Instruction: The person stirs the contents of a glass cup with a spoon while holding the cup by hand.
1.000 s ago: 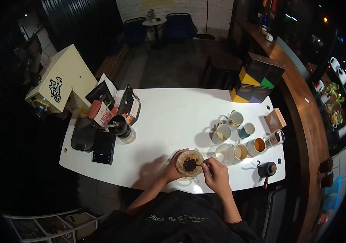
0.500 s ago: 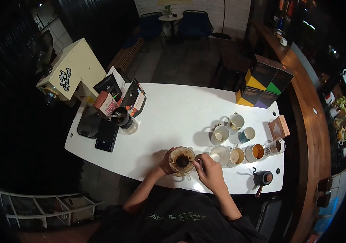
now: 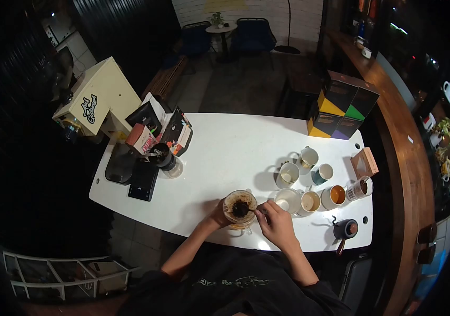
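Near the front edge of the white table stands a glass coffee dripper [image 3: 239, 206] with a stained filter and dark wet grounds inside. My left hand [image 3: 217, 216] is closed around its left side. At the dripper's right rim, my right hand [image 3: 276, 222] pinches the handle of a small spoon or stirrer, whose end reaches into the grounds. A glass vessel [image 3: 240, 228] shows partly beneath the dripper. Just right of my right fingers sits a clear glass container [image 3: 287, 200], beside a cup with a pale inside [image 3: 310, 201].
More cups [image 3: 289, 173] stand on the right, with a black kettle [image 3: 345, 228] and a glass of grounds [image 3: 360, 188]. Dark boxes [image 3: 343, 105] are stacked at the back right. A cream grinder [image 3: 98, 100], bags and a black scale [image 3: 143, 180] are on the left.
The whole view has shifted slightly, so the table and its objects appear a little lower and to the right. Both hands keep their hold at the dripper.
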`<state>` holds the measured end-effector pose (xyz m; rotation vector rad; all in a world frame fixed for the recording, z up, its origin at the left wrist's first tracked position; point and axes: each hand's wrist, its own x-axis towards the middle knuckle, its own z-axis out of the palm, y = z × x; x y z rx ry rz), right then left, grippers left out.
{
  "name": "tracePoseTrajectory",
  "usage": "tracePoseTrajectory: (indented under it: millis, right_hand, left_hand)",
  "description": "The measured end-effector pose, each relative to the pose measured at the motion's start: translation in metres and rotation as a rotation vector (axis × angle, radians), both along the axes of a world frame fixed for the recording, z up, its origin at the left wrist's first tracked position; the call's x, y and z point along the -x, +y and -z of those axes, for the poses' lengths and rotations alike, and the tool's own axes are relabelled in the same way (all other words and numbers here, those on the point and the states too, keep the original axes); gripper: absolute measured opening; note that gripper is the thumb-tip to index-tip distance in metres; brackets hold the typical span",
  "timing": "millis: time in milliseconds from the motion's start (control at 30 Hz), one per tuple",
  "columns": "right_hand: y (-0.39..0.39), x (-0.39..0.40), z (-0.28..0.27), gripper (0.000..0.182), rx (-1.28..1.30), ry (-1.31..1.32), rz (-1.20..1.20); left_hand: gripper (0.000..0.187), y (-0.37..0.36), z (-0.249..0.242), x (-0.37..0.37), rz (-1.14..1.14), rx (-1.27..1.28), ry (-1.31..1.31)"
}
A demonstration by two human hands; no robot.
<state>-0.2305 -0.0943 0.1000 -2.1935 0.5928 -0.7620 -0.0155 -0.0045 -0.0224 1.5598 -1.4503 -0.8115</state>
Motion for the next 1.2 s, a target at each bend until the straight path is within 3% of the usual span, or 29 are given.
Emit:
tracePoseTrajectory:
  millis: [100, 300, 500, 567, 633, 700, 767, 867, 933, 967, 1033, 1067, 1167, 1200]
  right_hand:
    - [0.008, -0.002, -0.004, 0.009, 0.029, 0.023, 0.053]
    - [0.037, -0.011, -0.009, 0.006, -0.003, 0.062, 0.232]
    - [0.068, -0.025, -0.015, 0.007, -0.034, 0.088, 0.415]
    - [0.071, -0.025, -0.009, 0.005, -0.032, 0.04, 0.496]
    - [0.067, -0.022, -0.004, 0.004, 0.012, 0.026, 0.484]
    - [0.067, -0.018, -0.003, 0.004, -0.022, 0.029, 0.427]
    - [0.062, -0.015, -0.007, 0.004, -0.032, 0.027, 0.336]
    - [0.051, -0.014, 0.002, 0.005, 0.002, -0.016, 0.217]
    - [0.042, -0.012, -0.005, 0.006, -0.009, 0.012, 0.162]
    - [0.039, -0.01, -0.007, 0.008, -0.013, 0.029, 0.129]
    - [0.03, -0.006, -0.003, 0.009, 0.042, 0.032, 0.1]
    - [0.027, -0.004, -0.004, 0.007, 0.035, 0.016, 0.079]
    - [0.024, -0.001, -0.002, 0.006, 0.014, 0.025, 0.03]
    - [0.024, 0.0, -0.003, 0.006, 0.013, 0.031, 0.029]
  left_hand:
    - [0.067, 0.003, 0.01, -0.001, 0.001, -0.007, -0.074]
    - [0.064, 0.004, -0.005, 0.005, -0.081, 0.035, 0.11]
    - [0.073, 0.006, -0.011, -0.003, 0.049, 0.091, -0.018]
    - [0.058, 0.002, -0.015, -0.003, 0.04, 0.203, -0.134]
    - [0.056, -0.002, -0.022, -0.005, 0.03, 0.167, -0.076]
    - [0.057, 0.002, -0.024, -0.004, 0.046, 0.138, -0.222]
    - [0.061, 0.005, 0.005, -0.007, 0.073, 0.145, -0.299]
    - [0.064, 0.003, 0.023, -0.013, 0.068, 0.104, -0.2]
    - [0.082, 0.005, 0.026, -0.011, 0.059, -0.007, -0.101]
    - [0.082, 0.008, 0.027, -0.008, 0.055, -0.013, -0.105]
    - [0.082, 0.005, 0.013, -0.01, 0.096, 0.103, -0.467]
    - [0.081, 0.003, 0.007, -0.008, 0.116, -0.032, -0.187]
    - [0.079, 0.009, 0.013, -0.006, 0.059, -0.042, -0.052]
    - [0.08, 0.01, 0.006, -0.003, 0.052, -0.058, -0.116]
